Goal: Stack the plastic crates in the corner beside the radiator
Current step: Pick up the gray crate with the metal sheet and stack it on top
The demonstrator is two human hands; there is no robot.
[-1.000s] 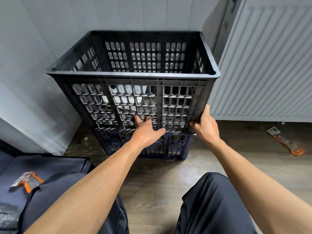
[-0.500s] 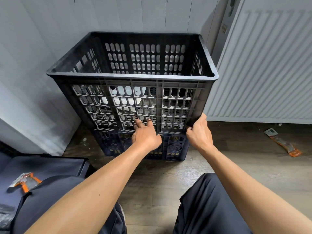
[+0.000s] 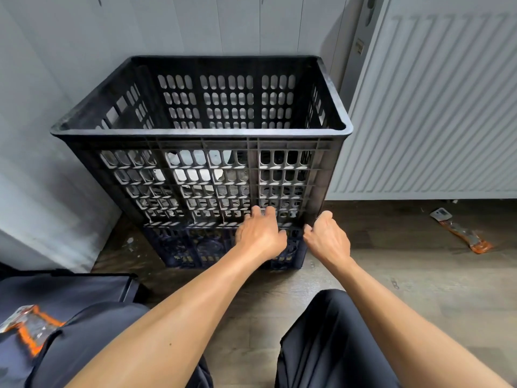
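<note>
A tall black slotted crate stands on a lower dark blue crate in the corner, between the grey wall and the white radiator. The black crate sits upright with its right side close to the radiator. My left hand is at the bottom of its front wall, fingertips hooked into the lowest slots. My right hand is curled against the crate's lower right front corner, fingertips hidden. White shapes show through the slots inside the black crate.
An orange-edged packet lies on the wooden floor under the radiator. A dark bag with another orange packet on it sits at the lower left. My knees in dark trousers fill the bottom of the view.
My right hand has slid from flat along the crate's right corner edge down to a curled grip at its base. Both hands have drawn closer together and lower.
</note>
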